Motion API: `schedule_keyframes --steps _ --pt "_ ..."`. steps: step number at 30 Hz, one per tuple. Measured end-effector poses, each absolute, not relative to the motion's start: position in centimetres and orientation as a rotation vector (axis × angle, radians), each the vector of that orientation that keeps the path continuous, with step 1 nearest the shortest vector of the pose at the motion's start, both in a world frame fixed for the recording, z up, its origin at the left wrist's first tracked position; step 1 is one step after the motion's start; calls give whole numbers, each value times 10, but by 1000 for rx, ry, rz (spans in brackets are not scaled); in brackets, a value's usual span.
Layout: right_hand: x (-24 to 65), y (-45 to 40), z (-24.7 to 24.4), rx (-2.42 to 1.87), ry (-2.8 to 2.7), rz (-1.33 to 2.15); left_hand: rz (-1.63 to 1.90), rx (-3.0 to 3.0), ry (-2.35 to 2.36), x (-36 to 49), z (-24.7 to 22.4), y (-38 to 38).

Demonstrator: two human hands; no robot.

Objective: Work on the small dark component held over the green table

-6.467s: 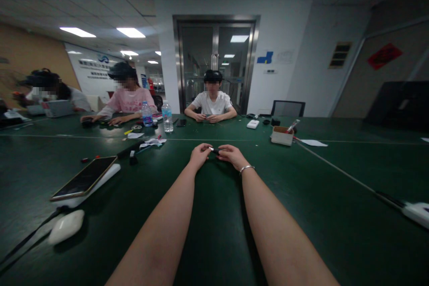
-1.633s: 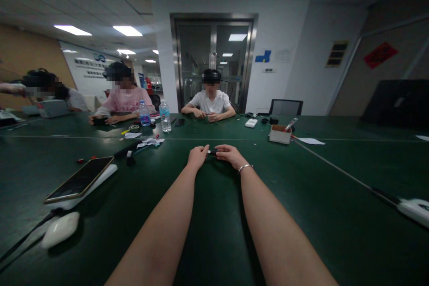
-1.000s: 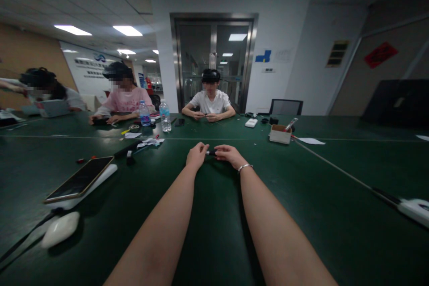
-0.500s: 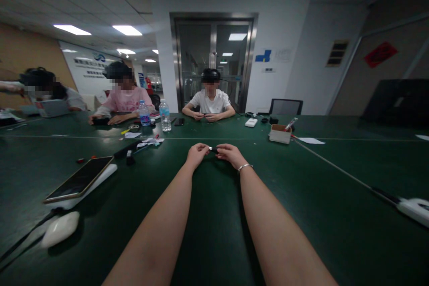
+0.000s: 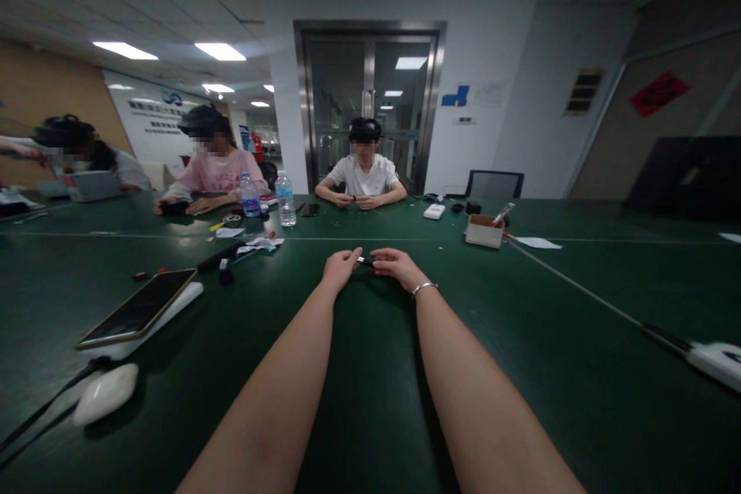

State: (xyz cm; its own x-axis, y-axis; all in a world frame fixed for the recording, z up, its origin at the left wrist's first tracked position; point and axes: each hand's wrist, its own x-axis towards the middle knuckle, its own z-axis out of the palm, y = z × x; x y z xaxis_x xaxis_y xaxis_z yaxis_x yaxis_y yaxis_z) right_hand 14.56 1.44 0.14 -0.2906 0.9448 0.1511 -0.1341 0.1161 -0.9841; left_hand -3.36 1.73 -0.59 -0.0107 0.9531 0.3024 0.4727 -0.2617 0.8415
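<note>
At the left of the green table [image 5: 579, 285], a smooth white object [image 5: 107, 394] lies near a smartphone [image 5: 139, 309], which rests tilted on a white support [image 5: 170, 318]. Beyond them stand a small black block [image 5: 225, 272], crumpled paper [image 5: 262, 245] and two upright clear bottles, the blue-capped bottle [image 5: 250, 197] and the labelled bottle [image 5: 285, 202]. At center, the left hand [image 5: 340, 270] pinches the silver end of a small black-and-silver piece [image 5: 366, 261] between thumb and forefinger; its remaining fingers are partly hidden, their state uncertain. The piece spans the gap between the hands, held roughly level above the table. The right hand [image 5: 399, 266], with a silver bracelet [image 5: 424, 289] at the wrist, grips the black end with fingertips drawn together. Farther right, a white device [image 5: 434, 211] lies behind an open box [image 5: 485, 233] holding a slanted pen-like item [image 5: 503, 214]; a paper sheet [image 5: 537, 243] lies beside the box.
</note>
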Motion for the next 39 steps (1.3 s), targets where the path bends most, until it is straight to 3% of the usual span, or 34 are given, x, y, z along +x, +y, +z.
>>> schedule_keyframes --steps 12,39 --pt "145 15 0 -860 -1409 1371 1110 1883 1721 -33 4 6" --pt "145 14 2 -843 -1400 1371 1108 1722 1710 -32 3 12"
